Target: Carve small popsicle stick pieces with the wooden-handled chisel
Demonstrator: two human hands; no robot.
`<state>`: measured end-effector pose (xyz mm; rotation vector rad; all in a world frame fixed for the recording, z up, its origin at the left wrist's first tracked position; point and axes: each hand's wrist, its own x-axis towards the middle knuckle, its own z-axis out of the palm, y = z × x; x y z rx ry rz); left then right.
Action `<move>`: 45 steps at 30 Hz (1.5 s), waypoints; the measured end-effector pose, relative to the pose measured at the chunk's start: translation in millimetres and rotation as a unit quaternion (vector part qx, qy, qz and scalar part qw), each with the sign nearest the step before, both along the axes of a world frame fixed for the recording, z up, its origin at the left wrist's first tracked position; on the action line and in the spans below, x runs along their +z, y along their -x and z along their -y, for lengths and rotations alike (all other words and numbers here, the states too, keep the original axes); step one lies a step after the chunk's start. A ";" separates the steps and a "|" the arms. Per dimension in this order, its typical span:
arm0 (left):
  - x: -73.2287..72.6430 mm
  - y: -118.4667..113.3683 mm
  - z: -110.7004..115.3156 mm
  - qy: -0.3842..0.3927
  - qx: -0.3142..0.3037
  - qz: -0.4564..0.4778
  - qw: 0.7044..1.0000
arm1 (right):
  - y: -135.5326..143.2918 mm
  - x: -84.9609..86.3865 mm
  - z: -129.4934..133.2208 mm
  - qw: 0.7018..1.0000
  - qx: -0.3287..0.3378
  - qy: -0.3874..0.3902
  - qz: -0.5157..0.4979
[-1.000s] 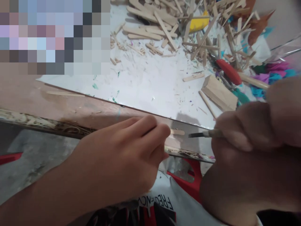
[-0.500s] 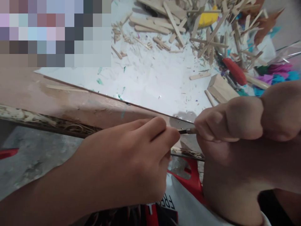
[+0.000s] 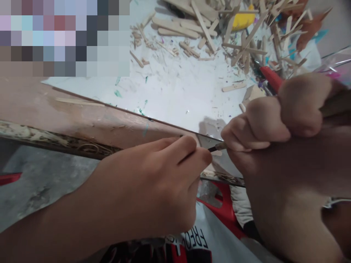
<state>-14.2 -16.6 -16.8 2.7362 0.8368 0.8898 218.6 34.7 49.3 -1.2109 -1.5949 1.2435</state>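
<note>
My left hand [image 3: 164, 182] is closed near the table's front edge, its fingers pressed together around something that they hide. Close to its fingertips, on the right, is a thin tool [image 3: 217, 147] with a dark tip and a pale shaft. My right hand [image 3: 268, 120] has its fingers wrapped round this tool, covering most of it. The tip meets the left fingertips, and what it touches there is hidden. A small piece of pale wood [image 3: 217, 153] shows just beneath the tool.
A white board [image 3: 175, 91] lies on the pinkish table [image 3: 82, 115]. Wooden sticks [image 3: 178, 28] and shavings are heaped at its back. A yellow object [image 3: 243, 20], a red-handled tool [image 3: 271, 77] and a wood block [image 3: 252, 94] are on the right. Below is a red chair [image 3: 226, 204].
My right hand has moved up and slightly left, tilting the tool, and now covers part of the red handle and the wood block. My left hand has barely moved.
</note>
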 end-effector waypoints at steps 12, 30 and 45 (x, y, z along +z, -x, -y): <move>4.5 -0.8 -0.2 -0.007 -0.009 -0.030 0.999 | 68.0 13.7 -19.3 0.965 -0.170 0.186 -0.068; 4.9 0.7 2.4 -0.004 0.004 -0.064 0.998 | 35.7 -17.4 -86.9 0.808 0.374 0.401 -0.216; 3.5 1.3 2.5 0.014 -0.012 -0.045 0.999 | 25.4 -17.8 -45.7 0.890 0.107 0.263 -0.357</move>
